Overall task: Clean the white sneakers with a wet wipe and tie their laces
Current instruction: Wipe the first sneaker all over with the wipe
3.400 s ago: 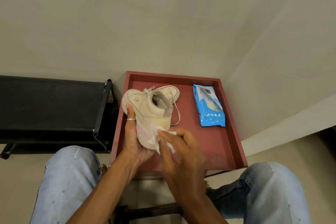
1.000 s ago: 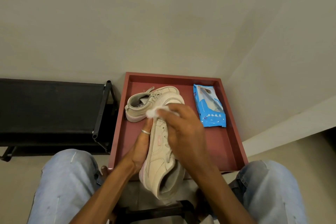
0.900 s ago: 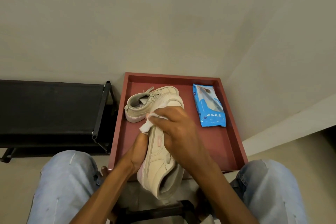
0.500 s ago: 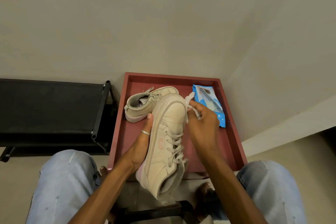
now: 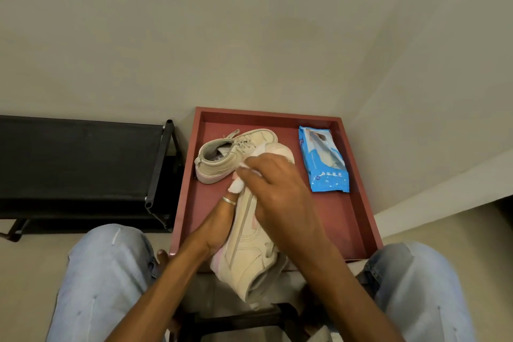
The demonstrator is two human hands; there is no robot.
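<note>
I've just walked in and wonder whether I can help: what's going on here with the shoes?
A seated person is cleaning a pale sneaker. The left hand grips the held sneaker from its side, over the near part of the red tray. The right hand presses a white wipe against the sneaker's front part. The second sneaker sits at the back of the tray, and a blue pack of wipes lies to its right. The held sneaker's laces are hidden under the right hand.

cream sneakers (image 5: 244,247) with pink soles, white wipe (image 5: 236,187), dark red tray (image 5: 358,203), blue-and-white pack (image 5: 324,164), black rack (image 5: 77,158), light blue jeans (image 5: 105,280), beige wall (image 5: 222,36).
</note>
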